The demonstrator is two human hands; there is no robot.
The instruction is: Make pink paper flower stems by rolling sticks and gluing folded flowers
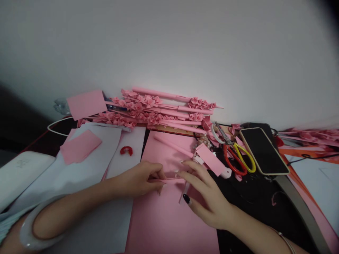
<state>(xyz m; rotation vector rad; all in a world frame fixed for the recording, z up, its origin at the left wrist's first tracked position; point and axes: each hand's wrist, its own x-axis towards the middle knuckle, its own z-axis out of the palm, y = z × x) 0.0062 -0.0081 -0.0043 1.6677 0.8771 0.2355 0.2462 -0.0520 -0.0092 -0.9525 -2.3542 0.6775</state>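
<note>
My left hand (144, 178) is closed in a pinch on the left end of a small pink paper piece (169, 179) that lies on a large pink sheet (169, 218). My right hand (203, 194) has its fingertips pressed on the right end of the same piece, with the other fingers spread over the sheet. A rolled pink paper stick (173, 146) lies just beyond the hands, and a small pink rectangle (210, 158) sits to its right.
A pile of pink paper roses and rolled stems (159, 107) lies against the white wall. Scissors with red and yellow handles (235, 155) and a dark phone (263, 150) are at right. White sheets (87, 169), pink squares (79, 145) and a red clip (126, 150) are at left.
</note>
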